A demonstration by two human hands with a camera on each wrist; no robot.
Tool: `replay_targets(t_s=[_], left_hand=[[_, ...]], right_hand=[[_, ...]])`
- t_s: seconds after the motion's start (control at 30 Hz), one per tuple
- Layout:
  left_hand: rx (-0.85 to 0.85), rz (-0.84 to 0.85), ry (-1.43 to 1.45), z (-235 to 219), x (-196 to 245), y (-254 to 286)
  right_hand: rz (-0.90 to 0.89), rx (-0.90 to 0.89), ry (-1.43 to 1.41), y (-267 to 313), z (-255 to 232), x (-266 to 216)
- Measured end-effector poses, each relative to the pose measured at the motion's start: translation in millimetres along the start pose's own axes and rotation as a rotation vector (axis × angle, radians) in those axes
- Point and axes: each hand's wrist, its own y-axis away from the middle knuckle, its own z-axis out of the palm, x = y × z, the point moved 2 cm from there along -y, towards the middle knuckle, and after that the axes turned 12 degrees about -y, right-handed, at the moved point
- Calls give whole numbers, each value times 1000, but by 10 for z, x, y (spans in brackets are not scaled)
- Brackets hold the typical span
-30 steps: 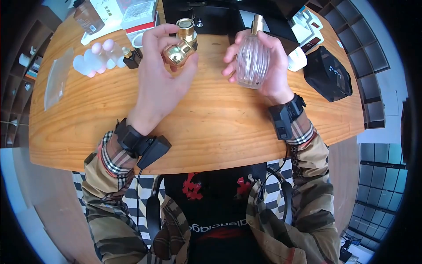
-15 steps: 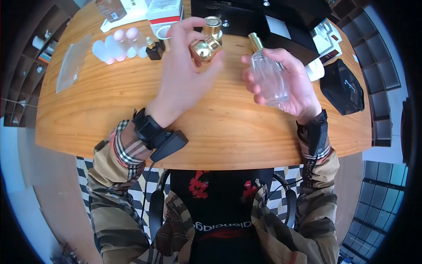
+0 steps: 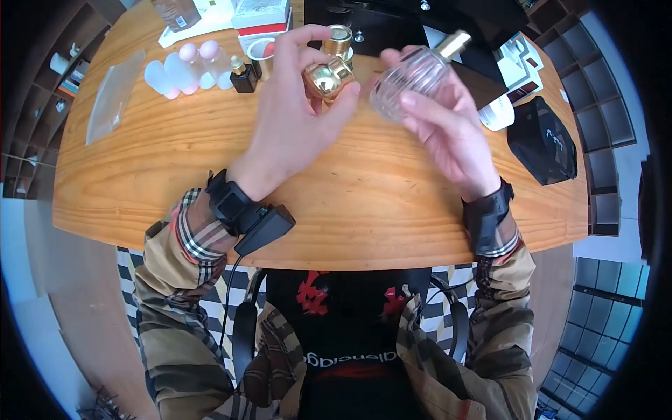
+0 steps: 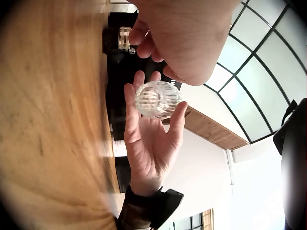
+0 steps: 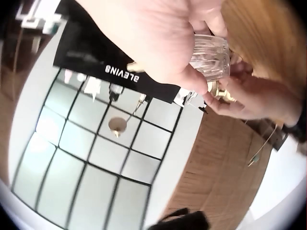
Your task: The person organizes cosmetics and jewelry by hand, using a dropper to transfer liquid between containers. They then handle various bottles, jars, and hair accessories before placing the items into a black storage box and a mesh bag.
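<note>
Three obstacles logged beyond the hands: a black box (image 3: 392, 29) across the far side of the counter (image 3: 336, 210), a gold-lidded jar (image 3: 339, 40) just past the left fingers, a white container (image 3: 497, 113) near the right hand (image 3: 458, 133). Farther left I note a dark dropper bottle (image 3: 243, 78) and pink-capped bottles (image 3: 209, 61); far right, a black pouch (image 3: 542, 140). Left hand (image 3: 295, 122): grip closed on a gold piece (image 3: 324, 80), thumb nearest me. Right: grip wrapped round a ribbed glass bottle (image 3: 413, 78), held above the counter, tilted, gold neck up and right.
</note>
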Motion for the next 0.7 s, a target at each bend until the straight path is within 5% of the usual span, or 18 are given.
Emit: replay_targets(t_s=[0.1, 0.37, 0.43, 0.6, 0.7], left_hand=[[4, 2, -24, 4, 13, 17], [2, 13, -32, 2, -1, 32], [0, 22, -43, 15, 0, 13], [-12, 38, -2, 25, 6, 24], [-44, -28, 24, 18, 47, 28]], right_hand=[[-614, -34, 717, -29, 3, -41], [-781, -51, 810, 31, 57, -6], [-1047, -110, 1098, 67, 83, -14], [-673, -22, 720, 177, 31, 30], [-1036, -52, 992, 103, 22, -21]])
